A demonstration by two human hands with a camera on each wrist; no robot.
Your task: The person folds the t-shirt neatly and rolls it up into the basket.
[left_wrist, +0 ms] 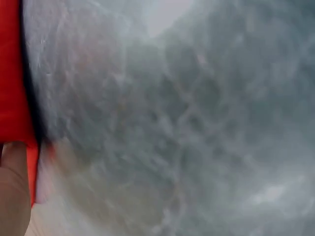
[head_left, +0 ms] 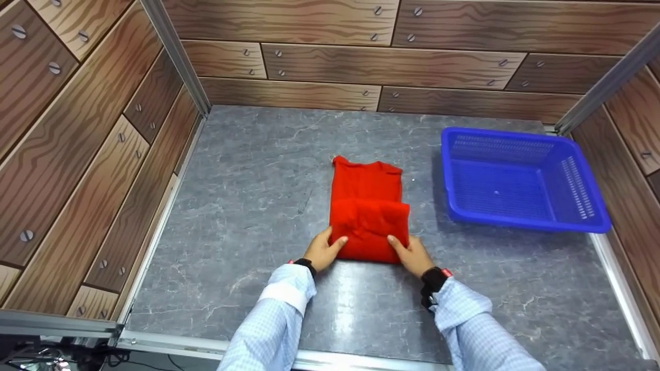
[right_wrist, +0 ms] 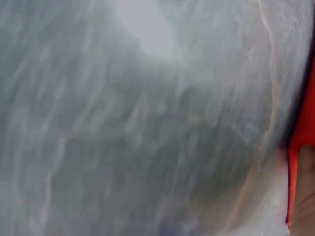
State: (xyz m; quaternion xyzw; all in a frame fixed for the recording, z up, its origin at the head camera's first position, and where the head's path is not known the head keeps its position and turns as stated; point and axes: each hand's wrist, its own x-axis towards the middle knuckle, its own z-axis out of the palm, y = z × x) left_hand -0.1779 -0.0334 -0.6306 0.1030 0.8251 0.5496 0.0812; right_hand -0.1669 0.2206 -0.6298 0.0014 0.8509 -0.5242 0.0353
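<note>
A red cloth (head_left: pixel 367 183) lies in the middle of the grey surface, its near part folded back over itself, with the far edge uneven. My left hand (head_left: pixel 320 251) grips the near left corner, thumb on top and fingers around the side. At the near right corner, my right hand (head_left: pixel 416 257) pinches the folded layers in the same way. In the left wrist view, the edge of the red cloth (left_wrist: pixel 11 73) shows at the far left beside a finger. The right wrist view has the cloth (right_wrist: pixel 306 113) at its right border.
A blue plastic basket (head_left: pixel 497 193) with slotted sides stands to the right of the cloth. Wood-patterned panels (head_left: pixel 330 62) wall the left, back and right sides. A metal rail (head_left: pixel 170 344) runs along the front edge, and dark cables (head_left: pixel 116 355) sit at the lower left.
</note>
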